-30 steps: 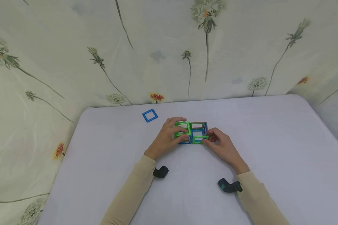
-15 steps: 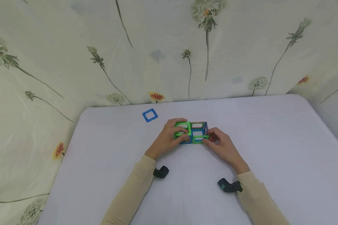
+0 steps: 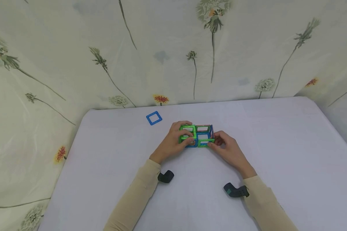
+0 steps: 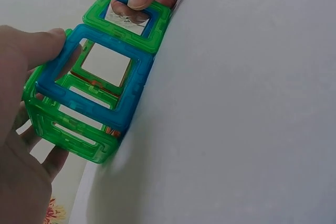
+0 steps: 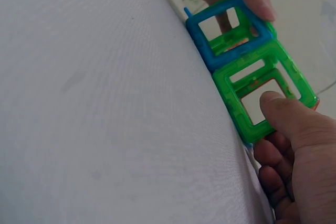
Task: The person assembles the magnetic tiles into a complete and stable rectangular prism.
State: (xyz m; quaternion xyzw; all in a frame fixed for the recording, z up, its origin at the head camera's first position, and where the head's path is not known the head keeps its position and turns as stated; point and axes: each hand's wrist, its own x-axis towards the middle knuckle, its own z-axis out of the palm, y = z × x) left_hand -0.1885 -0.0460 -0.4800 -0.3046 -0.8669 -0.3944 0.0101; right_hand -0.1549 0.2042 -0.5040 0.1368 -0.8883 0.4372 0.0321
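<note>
Magnetic building tiles, joined into two box shapes side by side, stand on the table. My left hand [image 3: 170, 141] grips the left cube, which has a green tile [image 3: 194, 131] on top and a blue tile [image 4: 81, 103] in front. Its thumb lies at the blue tile's upper edge, and its other fingers reach over the top and far side. The right box has an open top, a green front tile [image 5: 231, 100] and a blue tile [image 3: 212, 131] at its right side. My right hand [image 3: 228, 150] pinches this box's right end, thumb on the green front tile, fingers curled behind it.
A loose blue square tile [image 3: 148, 121] lies flat near the table's back edge, left of the boxes. A white cloth covers the table [image 3: 196, 195]. Behind it hangs a flower-printed curtain [image 3: 173, 77]. Black wrist devices [image 3: 166, 176] sit by both sleeves.
The left forearm has shifted very slightly to the right. Both hands keep their hold on the boxes, and the loose blue tile stays where it was.
</note>
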